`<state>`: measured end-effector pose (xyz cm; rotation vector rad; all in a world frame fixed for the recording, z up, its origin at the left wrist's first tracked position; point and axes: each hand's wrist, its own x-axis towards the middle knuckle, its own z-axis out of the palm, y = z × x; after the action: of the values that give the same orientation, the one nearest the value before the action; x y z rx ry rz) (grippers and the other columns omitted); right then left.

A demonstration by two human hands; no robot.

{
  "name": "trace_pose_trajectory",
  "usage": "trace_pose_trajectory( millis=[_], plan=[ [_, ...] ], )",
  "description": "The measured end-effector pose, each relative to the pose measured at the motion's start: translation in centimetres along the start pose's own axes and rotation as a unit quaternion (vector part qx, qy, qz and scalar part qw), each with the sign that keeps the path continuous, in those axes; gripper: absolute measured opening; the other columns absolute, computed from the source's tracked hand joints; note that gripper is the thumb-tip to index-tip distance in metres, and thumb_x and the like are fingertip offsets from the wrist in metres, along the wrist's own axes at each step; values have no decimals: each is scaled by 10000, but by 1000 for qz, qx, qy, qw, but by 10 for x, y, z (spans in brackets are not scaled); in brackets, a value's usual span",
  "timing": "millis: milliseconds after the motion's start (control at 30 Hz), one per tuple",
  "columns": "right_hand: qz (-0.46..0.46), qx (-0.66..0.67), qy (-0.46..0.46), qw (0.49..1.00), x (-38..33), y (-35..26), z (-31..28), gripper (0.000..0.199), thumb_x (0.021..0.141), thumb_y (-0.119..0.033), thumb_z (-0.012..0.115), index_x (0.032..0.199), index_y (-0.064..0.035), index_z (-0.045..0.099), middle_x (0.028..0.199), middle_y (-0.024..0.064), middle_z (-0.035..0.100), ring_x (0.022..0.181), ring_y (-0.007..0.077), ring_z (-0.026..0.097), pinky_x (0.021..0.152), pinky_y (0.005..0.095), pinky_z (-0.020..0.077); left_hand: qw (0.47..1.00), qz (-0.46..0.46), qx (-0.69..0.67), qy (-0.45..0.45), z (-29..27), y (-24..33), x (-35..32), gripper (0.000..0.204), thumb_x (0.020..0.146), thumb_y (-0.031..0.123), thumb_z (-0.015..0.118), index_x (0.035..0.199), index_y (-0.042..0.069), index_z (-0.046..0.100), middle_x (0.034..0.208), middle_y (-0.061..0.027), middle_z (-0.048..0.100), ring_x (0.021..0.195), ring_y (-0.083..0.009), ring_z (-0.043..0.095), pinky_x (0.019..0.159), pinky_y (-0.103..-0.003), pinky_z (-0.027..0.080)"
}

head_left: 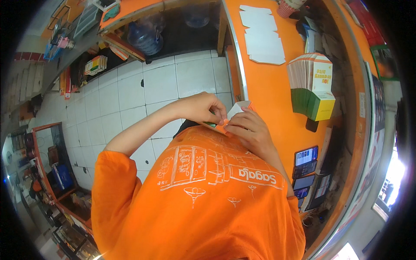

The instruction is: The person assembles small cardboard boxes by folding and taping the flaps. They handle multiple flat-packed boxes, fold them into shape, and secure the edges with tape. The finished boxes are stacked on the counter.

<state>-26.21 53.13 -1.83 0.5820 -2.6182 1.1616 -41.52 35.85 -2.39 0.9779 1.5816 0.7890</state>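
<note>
Close in front of my orange shirt, both hands are on a small folded card box, white inside with orange outside. My left hand is closed, its thumb and fingertips pinching an orange flap at the near edge. My right hand wraps round the right side, fingers bent over the card. The fingers hide much of the box, and a bit of green shows beneath the left fingertips. On the orange counter to the right stands a row of nested printed cartons in white, green and yellow.
Flat white card blanks lie at the counter's far end. Several phones rest along its right side. Under the far counter stand large water bottles. White floor tiles spread to the left, with a wooden-framed case beyond.
</note>
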Motion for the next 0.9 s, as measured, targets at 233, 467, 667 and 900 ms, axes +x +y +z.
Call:
trace_pose_trajectory(
  millis=[233,467,667,900],
  plan=[
    [-16,16,16,1000,-6,2,3,252,665,-29,650,917,-48,643,976,75,639,961,258,606,970,465,442,1000,-2,-9,2,0,15,1,183,765,118,658,914,25,712,782,-84,710,734,-156,672,695,-276,507],
    [-6,9,10,1000,-9,1,3,278,650,-24,654,927,-43,645,971,79,637,953,263,603,967,461,442,1000,-9,-17,10,3,16,1,174,764,108,665,901,12,711,814,-88,714,757,-157,676,735,-272,507],
    [2,6,14,1000,-10,3,2,272,652,-36,662,924,-40,647,973,70,638,947,258,604,960,450,449,1000,-25,-13,10,5,20,1,158,791,113,663,907,14,705,864,-75,714,807,-156,673,856,-295,495],
    [30,5,7,1000,-9,3,6,242,683,-28,652,924,-42,646,988,74,644,941,250,616,942,405,469,999,-39,5,14,6,20,4,164,799,135,646,920,47,713,863,-56,714,830,-145,668,876,-298,489]
  ],
)
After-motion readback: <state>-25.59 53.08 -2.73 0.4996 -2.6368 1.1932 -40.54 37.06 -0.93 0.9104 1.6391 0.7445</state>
